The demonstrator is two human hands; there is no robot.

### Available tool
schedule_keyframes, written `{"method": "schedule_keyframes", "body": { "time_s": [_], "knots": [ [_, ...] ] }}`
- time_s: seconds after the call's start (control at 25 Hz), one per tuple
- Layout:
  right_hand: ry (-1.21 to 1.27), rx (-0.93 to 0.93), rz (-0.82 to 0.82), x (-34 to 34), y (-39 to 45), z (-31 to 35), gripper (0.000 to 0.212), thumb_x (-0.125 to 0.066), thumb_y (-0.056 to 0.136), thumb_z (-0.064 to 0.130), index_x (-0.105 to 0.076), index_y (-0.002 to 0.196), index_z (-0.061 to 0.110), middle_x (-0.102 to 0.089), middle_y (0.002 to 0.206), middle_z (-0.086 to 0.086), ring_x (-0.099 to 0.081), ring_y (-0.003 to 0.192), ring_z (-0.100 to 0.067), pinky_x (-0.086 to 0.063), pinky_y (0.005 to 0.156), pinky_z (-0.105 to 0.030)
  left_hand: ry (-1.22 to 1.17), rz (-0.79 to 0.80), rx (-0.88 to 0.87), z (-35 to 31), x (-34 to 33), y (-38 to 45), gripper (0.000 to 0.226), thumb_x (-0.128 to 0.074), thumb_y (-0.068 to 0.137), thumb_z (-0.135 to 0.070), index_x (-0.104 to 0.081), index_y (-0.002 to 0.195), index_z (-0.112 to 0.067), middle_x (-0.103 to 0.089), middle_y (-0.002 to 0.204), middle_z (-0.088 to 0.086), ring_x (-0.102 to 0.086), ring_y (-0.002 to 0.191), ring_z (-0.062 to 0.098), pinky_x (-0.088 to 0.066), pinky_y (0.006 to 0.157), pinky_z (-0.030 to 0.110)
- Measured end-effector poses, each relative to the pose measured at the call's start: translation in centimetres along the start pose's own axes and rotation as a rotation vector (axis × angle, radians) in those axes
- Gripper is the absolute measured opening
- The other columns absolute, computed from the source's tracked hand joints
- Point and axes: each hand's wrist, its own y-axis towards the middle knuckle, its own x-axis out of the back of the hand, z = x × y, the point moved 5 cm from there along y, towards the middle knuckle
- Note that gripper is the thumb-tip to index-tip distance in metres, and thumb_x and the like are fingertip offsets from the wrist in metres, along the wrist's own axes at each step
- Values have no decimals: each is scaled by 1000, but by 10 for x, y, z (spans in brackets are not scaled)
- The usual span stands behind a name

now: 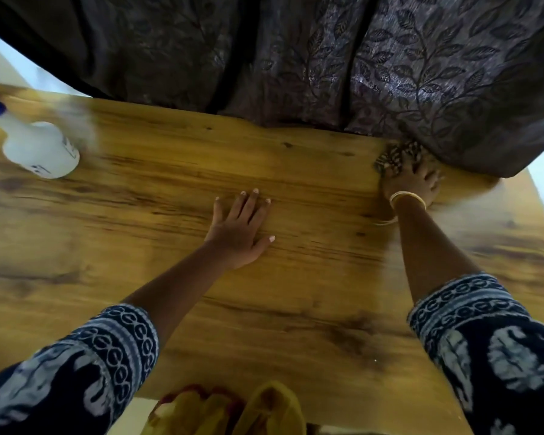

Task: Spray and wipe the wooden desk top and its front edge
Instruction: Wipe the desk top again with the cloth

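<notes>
**Right hand on the cloth at the counter's far right; left hand flat at mid-counter**

Head view: You are looking down on the wooden counter [296,309], its grain running left to right. Your left hand [237,229] lies palm down near the middle of the counter, fingers straight and slightly spread, thumb out to the right; it holds nothing. Your right hand [413,180] reaches to the far edge toward the far right corner, a gold bangle [407,197] at the wrist. It presses on a dark patterned cloth [396,157] that shows just beyond the fingers. The picture is blurred there, so you cannot tell whether the fingers are curled round the cloth or lie flat on it, and the grip stays unclear.

The spray bottle [40,149], white with a blue collar, stands near the far left corner, well apart from both hands. Its head runs off the left border of the frame.

A dark curtain [390,73] with a leaf pattern hangs behind the far edge, and its hem touches the counter close to your right hand. Both your sleeves [85,365] are dark blue with a white print. Below the near edge, yellow fabric [264,409] shows.
</notes>
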Motion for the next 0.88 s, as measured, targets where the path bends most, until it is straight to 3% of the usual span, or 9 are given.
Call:
{"method": "schedule_keyframes", "body": {
  "time_s": [0.08, 0.12, 0.28, 0.32, 0.4, 0.48, 0.72, 0.88],
  "knots": [
    [-3, -104, 17, -3, -10, 21, 64, -31, 98, 55, -11, 156, 38, -4, 165, -11, -3, 149, -42, -3, 120, -56, 13, -6, 2, -1, 2, 0, 76, -13, 92, -65, 12, 153, -26, 16, 162, 5, 9, 149, 28, -1, 113, 64],
    [-13, -48, 21, -10, -20, 46, 64, -29, 98, 56, -11, 156, 38, -6, 165, -12, -5, 149, -44, -4, 119, -59, 20, -8, -2, -1, 3, 0, 76, -13, 92, -66, 11, 153, -26, 14, 162, 5, 7, 149, 28, -3, 114, 63],
    [-149, 712, 16, -49, -102, 153, 56, -33, 97, 56, -28, 151, 41, -30, 158, -8, -25, 143, -41, -18, 116, -55, 28, -59, 0, -3, 12, 4, 78, -22, 90, -67, -6, 152, -23, -8, 158, 9, -14, 144, 30, -20, 109, 60],
    [-168, 850, 35, -52, -115, 159, 55, -35, 97, 57, -31, 150, 43, -33, 157, -5, -26, 144, -38, -20, 116, -53, 25, -90, 7, -6, 17, 7, 78, -24, 88, -68, -13, 151, -23, -15, 155, 10, -20, 140, 31, -24, 106, 58],
    [-137, 940, 57, -45, -104, 149, 53, -35, 97, 58, -32, 148, 45, -33, 158, 0, -23, 147, -33, -22, 117, -52, 1, -124, 9, -15, 26, 17, 75, -25, 88, -68, -21, 148, -23, -20, 151, 11, -25, 135, 31, -27, 105, 57],
    [-107, 818, 1, -32, -65, 112, 54, -36, 97, 58, -32, 149, 44, -31, 159, 0, -19, 148, -34, -23, 116, -54, -58, -107, -13, -27, 29, 30, 74, -25, 91, -67, -18, 151, -24, -14, 155, 11, -20, 139, 32, -22, 109, 58],
    [45, 69, -69, 23, 39, -96, 60, -37, 96, 56, -26, 153, 39, -16, 164, -6, -13, 149, -36, -13, 120, -51, -145, -63, -148, -81, 37, 75, 69, -24, 95, -62, -11, 153, -27, 1, 162, 5, -6, 147, 30, -14, 113, 60],
    [54, -208, -17, 25, 39, -121, 62, -34, 98, 57, -17, 155, 39, -6, 166, -7, -4, 150, -39, -6, 120, -54, -113, -53, -185, -110, 48, 98, 70, -25, 96, -61, -7, 154, -26, 3, 162, 5, -6, 148, 29, -14, 113, 61]
  ]
}}
